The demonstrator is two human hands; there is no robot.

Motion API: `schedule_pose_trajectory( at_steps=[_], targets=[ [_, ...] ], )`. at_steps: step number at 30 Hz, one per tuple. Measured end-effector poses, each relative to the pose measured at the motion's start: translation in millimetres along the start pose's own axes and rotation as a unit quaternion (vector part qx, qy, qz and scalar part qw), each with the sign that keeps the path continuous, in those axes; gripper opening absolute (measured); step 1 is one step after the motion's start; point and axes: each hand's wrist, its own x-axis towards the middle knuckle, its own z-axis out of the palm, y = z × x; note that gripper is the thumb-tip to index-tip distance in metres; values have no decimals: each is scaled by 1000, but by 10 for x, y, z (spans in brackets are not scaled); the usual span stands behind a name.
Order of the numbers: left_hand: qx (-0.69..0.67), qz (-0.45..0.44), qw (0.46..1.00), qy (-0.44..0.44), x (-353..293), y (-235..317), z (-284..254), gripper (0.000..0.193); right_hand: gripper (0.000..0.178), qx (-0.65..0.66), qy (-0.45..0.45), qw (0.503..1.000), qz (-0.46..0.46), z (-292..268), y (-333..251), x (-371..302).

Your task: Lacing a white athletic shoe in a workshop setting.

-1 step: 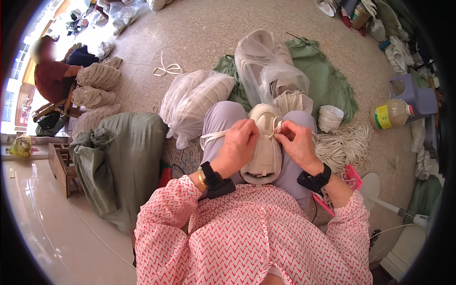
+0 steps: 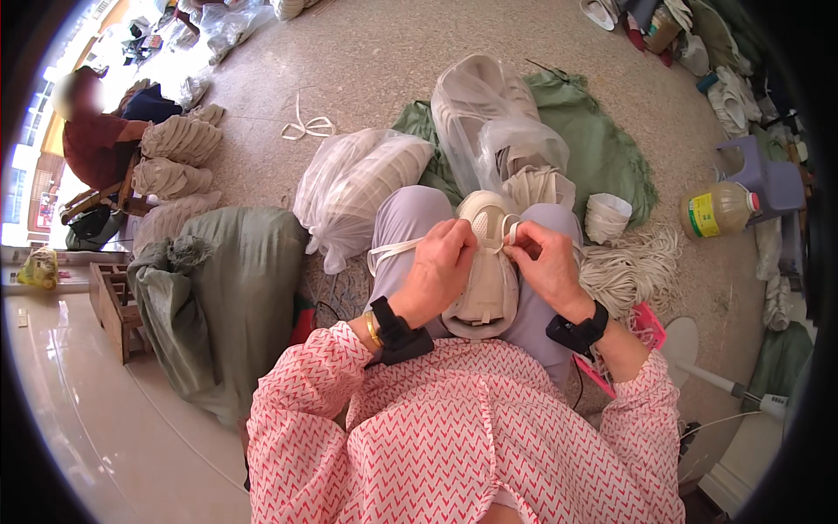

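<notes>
A beige shoe upper rests between my knees, its mesh toe pointing away from me. White shoelace runs across its front and loops up at my right hand. My left hand is closed in a pinch on the lace at the left side of the upper; a lace end trails left over my thigh. My right hand pinches the lace on the other side, thumb and forefinger together. Just where the lace passes through the upper is hidden by the fingers.
Clear bags of shoe uppers lie ahead, beside a green cloth. To the right are a heap of white laces, a pink basket and a yellowish jug. A bulky green sack stands left; farther off, a person sits.
</notes>
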Motion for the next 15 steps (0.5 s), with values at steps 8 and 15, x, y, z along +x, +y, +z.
schedule_pose_trajectory(
  at_steps=[8, 15],
  targets=[
    [-22, -78, 996, -24, 47, 27, -47, 18, 12, -45, -11, 999, -9, -37, -52, 39],
    [1, -65, 998, 10, 65, 97, -17, 18, 16, -25, 44, 999, 2, -49, -118, 26]
  ],
)
